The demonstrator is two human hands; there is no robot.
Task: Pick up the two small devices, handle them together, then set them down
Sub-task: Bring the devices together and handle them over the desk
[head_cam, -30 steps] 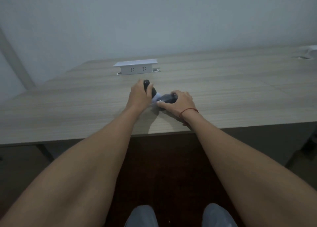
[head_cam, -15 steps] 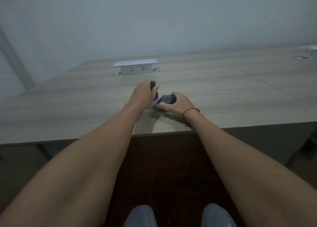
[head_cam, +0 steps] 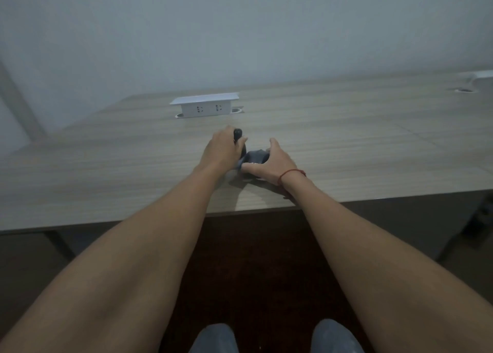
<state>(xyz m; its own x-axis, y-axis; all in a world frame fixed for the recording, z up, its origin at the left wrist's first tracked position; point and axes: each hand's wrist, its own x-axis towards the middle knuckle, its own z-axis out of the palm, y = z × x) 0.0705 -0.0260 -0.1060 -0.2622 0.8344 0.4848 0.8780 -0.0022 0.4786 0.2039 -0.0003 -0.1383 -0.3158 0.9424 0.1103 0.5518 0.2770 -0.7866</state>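
The left hand (head_cam: 222, 150) is wrapped around a dark upright device (head_cam: 237, 133) whose rounded top shows just above its knuckles, while the right hand (head_cam: 272, 163) cups loosely over a second dark device (head_cam: 254, 157) low on the table (head_cam: 373, 150); whether that one is gripped or only covered I cannot tell. To do this step well, I would lower both gently, releasing only once each rests flat. No container is in view.
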